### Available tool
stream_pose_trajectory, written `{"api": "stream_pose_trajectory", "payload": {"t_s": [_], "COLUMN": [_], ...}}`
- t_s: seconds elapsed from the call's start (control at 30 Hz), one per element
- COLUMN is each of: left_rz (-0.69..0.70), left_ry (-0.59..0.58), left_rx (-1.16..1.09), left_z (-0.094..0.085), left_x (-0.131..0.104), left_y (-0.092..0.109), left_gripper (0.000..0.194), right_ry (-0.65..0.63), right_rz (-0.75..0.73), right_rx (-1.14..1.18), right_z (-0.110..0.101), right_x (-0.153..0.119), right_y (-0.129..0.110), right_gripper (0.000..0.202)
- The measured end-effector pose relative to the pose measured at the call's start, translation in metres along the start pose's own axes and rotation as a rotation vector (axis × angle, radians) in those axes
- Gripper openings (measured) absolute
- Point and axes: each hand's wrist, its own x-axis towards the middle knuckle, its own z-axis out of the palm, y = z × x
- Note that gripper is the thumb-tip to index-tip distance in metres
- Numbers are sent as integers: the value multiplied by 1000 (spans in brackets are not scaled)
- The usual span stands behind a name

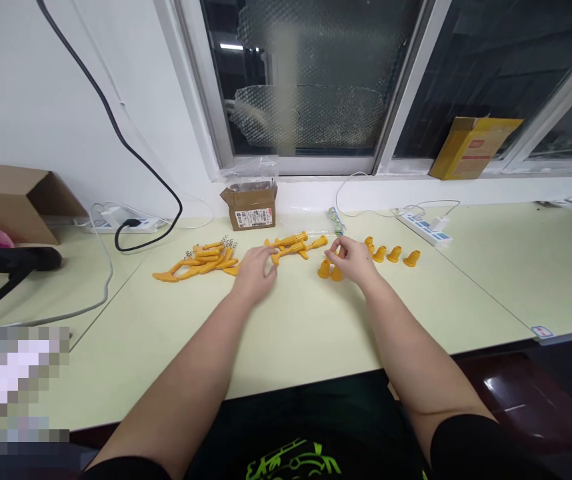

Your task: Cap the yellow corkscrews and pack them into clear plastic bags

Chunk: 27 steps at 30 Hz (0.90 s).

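Some yellow parts (292, 239) are looking joined, many are lying loose

Nearest, a black shirt (276, 417) with green print is showing at 6 o'clock, below the edge of the pale table (306, 333). Near 12, the left hand (255, 272) is curving its fingers beside the end of a long yellow piece (293, 249); whether that grip is grasping it, I cannot tell. Between 12 and 1, the right hand (351, 259) is keeping thumb and fingertips close together over two yellow caps (324, 269); what its grip is pinching, if anything, is staying hidden.

Progress is looking partial: a few long pieces, apparently capped, are lying grouped between the hands. At least four loose caps (394, 254) are standing at 1 o'clock, and a heap of curved handles (206, 264) is lying at 11, silvery springs (227, 242) showing at its far side.

Farther off, a small cardboard box (252, 207) is sitting just short of 12. White power strips are lying at 1 (423, 228) and toward 11 (153, 225), while a larger carton (1, 190) is occupying 10. Behind, a window (316, 165) is spanning 12 to 2, bubble wrap (311, 113) is covering one pane, and a yellow envelope (476, 150) is leaning at 1.
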Motion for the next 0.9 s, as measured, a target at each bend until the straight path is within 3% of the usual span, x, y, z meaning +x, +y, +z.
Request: {"api": "stream_pose_trajectory", "payload": {"t_s": [0.1, 0.2, 0.33, 0.47, 0.67, 0.77, 0.83, 0.9], "left_rz": [1, -75, -37, -23, -166, -207, -162, -54], "left_ry": [-230, -272, -220, -171, -354, -350, -325, -301], "left_rx": [102, 178, 249, 233, 81, 17, -51, -129], "left_z": [25, 32, 22, 13, 6, -1, -5, -8], "left_x": [2, 0, -7, -9, -7, -8, -9, -9], "left_y": [10, 13, 17, 17, 8, 6, 8, 12], "left_gripper": [50, 39, 30, 41, 49, 51, 46, 35], "right_ry": [-86, -202, -284, -318, -330, -336, -309, -203], "right_rz": [-166, -260, -323, -338, -326, -327, -349, -390], "right_rx": [71, 90, 101, 113, 130, 134, 141, 155], "right_z": [12, 22, 30, 34, 41, 44, 45, 45], "right_x": [-6, -11, -14, -14, -14, -14, -15, -16], "right_y": [-8, -14, -16, -14, -8, -6, -8, -11], "right_gripper": [16, 14, 12, 13, 15, 15, 12, 24]}}
